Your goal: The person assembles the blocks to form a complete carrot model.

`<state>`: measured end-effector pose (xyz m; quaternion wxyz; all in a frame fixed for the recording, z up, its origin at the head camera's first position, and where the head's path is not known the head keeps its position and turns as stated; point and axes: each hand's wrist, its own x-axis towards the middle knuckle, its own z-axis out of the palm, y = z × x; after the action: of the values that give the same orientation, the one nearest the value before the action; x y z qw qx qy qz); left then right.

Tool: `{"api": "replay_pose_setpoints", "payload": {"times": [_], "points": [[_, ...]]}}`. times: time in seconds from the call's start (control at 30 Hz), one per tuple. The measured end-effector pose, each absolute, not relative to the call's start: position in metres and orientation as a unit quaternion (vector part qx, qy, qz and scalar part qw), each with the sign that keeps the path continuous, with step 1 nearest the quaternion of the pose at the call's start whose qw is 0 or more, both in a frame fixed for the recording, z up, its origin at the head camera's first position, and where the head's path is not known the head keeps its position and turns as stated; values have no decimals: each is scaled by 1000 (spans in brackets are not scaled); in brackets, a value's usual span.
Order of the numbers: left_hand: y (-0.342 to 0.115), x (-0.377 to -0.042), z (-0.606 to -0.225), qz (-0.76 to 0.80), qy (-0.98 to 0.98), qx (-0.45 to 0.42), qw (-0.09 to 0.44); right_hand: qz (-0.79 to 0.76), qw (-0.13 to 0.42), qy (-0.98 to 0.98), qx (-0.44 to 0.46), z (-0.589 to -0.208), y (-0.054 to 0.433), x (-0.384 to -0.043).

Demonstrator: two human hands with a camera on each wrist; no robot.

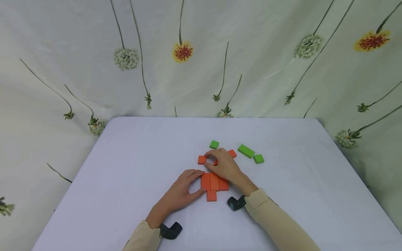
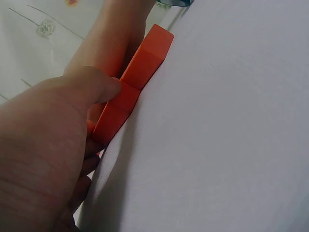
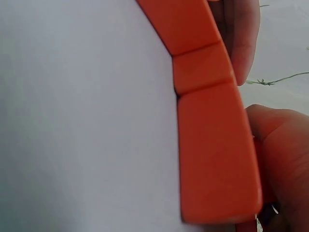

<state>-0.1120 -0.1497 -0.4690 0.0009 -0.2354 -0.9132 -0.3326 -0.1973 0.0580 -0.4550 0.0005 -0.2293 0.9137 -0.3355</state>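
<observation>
Left hand point(image 1: 180, 191) on left end of orange row point(image 1: 214, 181), thumb and forefinger clamped on left oblong block point(image 1: 205, 181) at near and far ends, its long axis running away from person. Small orange block point(image 1: 202, 160) beyond row's left end; right hand point(image 1: 224, 165), nearer to it, apparently pinches near and far edges, wrist by row's right end. Green oblong block point(image 1: 246, 151) beyond row, to right. White tabletop point(image 1: 141, 157) extends both sides of row; flower-print cloth point(image 1: 267, 69) hangs beyond.
</observation>
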Motion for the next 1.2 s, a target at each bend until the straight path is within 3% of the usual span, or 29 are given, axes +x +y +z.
{"api": "replay_pose_setpoints", "payload": {"times": [0.63, 1.2], "points": [[-150, -113, -472, -332, -912, -241, 13, -382, -66, 882, -267, -442, 74, -179], [-149, -112, -470, -333, -913, -234, 7, -400, -83, 855, -319, -439, 104, -152]]}}
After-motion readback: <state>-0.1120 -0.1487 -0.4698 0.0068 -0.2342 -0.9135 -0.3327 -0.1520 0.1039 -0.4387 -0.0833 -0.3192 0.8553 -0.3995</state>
